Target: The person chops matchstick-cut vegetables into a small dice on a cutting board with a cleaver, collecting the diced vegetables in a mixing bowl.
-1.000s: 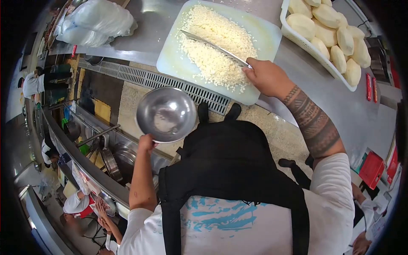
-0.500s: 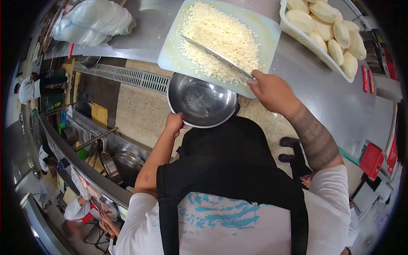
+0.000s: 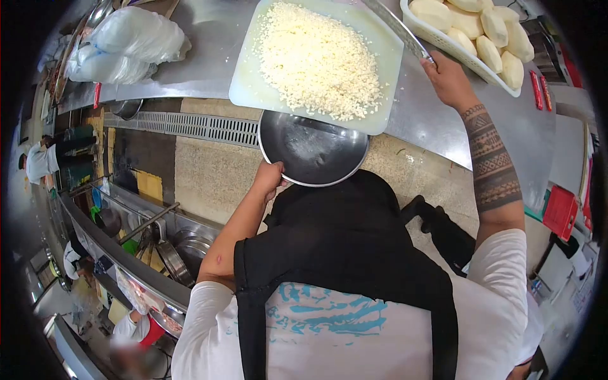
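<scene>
My left hand (image 3: 270,180) grips the rim of a steel bowl (image 3: 310,152), fingers closed. The bowl hangs under the table's front edge, and its inside shows no food in the visible part. My right hand (image 3: 450,78) is wrapped round the handle of a knife (image 3: 399,28), whose blade points up and left, off the right side of the cutting board (image 3: 246,90). Finely chopped pale food (image 3: 316,60) lies heaped on the board. The board's front edge overlaps the bowl's far rim.
Peeled potatoes fill a white basket (image 3: 446,45) at the right. Red objects (image 3: 538,92) lie beside it. Plastic bags (image 3: 130,47) rest at the left. Metal pans (image 3: 174,263) stand lower left. Other people (image 3: 41,158) are at the far left, one more at lower left.
My right hand has lifted the knife off the chopped food and moved it right, beside the basket. My left hand and the bowl have shifted slightly right.
</scene>
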Action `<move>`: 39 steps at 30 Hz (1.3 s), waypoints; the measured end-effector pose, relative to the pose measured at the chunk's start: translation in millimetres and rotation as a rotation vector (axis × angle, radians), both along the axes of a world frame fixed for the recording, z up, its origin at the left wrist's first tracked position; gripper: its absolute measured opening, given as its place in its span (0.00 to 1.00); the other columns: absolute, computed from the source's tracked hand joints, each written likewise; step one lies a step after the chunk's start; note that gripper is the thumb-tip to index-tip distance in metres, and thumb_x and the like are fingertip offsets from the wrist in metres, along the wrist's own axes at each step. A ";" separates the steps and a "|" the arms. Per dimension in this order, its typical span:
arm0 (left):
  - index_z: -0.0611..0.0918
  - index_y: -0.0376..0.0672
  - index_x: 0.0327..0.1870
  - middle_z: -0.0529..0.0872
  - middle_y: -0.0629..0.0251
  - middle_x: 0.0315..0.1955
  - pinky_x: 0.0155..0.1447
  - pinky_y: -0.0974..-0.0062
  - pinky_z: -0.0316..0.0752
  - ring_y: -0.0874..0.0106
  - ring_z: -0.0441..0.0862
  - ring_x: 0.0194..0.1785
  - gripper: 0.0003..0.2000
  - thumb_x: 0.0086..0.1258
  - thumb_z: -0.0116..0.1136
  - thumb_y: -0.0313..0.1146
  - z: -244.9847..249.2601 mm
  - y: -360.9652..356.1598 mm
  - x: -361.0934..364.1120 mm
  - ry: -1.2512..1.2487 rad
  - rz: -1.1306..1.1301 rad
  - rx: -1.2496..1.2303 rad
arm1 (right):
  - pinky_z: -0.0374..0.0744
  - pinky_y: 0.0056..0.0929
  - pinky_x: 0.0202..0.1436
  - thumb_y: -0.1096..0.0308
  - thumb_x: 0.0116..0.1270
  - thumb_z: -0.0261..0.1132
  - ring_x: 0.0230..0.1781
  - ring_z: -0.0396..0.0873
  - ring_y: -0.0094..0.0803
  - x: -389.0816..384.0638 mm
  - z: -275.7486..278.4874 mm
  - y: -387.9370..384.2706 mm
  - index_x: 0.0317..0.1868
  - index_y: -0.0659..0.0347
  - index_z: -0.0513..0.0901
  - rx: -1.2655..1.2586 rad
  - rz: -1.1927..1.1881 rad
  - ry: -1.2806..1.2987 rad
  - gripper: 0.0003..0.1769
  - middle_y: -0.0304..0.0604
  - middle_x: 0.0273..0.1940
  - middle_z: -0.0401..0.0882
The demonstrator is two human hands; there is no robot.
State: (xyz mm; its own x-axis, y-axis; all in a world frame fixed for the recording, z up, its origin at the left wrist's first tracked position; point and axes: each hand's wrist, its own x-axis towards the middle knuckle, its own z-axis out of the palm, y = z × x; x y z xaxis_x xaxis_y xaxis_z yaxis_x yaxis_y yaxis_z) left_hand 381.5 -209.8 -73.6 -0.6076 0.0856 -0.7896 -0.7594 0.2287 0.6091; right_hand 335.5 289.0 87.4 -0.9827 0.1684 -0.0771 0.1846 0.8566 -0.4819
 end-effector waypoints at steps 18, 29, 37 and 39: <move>0.76 0.32 0.58 0.84 0.59 0.38 0.25 0.72 0.78 0.66 0.84 0.28 0.18 0.67 0.54 0.25 14.3 -4.8 -13.8 -0.101 -0.036 0.041 | 0.81 0.59 0.43 0.56 0.83 0.60 0.39 0.84 0.67 172.1 6.5 -185.5 0.54 0.65 0.77 -0.264 -0.106 -0.348 0.18 0.63 0.33 0.85; 0.72 0.29 0.66 0.84 0.53 0.42 0.28 0.69 0.79 0.65 0.84 0.33 0.24 0.68 0.51 0.23 22.6 -33.2 -7.3 -0.050 -0.074 0.065 | 0.81 0.52 0.38 0.54 0.82 0.64 0.33 0.87 0.58 180.8 63.9 -194.6 0.59 0.60 0.81 -0.165 -0.108 -0.434 0.18 0.59 0.29 0.83; 0.71 0.30 0.70 0.84 0.54 0.43 0.28 0.69 0.77 0.65 0.82 0.33 0.27 0.66 0.51 0.23 34.3 -45.9 -5.0 -0.037 0.019 0.071 | 0.80 0.52 0.55 0.47 0.84 0.57 0.50 0.84 0.62 -22.0 -5.1 -43.9 0.56 0.65 0.81 0.126 -0.024 0.073 0.26 0.66 0.46 0.85; 0.70 0.30 0.70 0.84 0.55 0.44 0.27 0.70 0.76 0.66 0.82 0.33 0.28 0.66 0.52 0.23 28.2 -45.0 -8.5 -0.046 0.033 0.069 | 0.80 0.52 0.58 0.46 0.84 0.56 0.53 0.84 0.62 -65.6 -32.5 -23.0 0.59 0.65 0.81 0.182 -0.023 0.096 0.27 0.65 0.49 0.86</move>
State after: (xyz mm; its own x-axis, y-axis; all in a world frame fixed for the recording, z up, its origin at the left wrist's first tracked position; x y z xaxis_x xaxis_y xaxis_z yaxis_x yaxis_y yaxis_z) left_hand 373.0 -254.8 -45.4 -0.5741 0.1209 -0.8098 -0.7935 0.1617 0.5867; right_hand 270.0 266.0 54.8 -0.9797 0.1939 0.0504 0.1663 0.9272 -0.3356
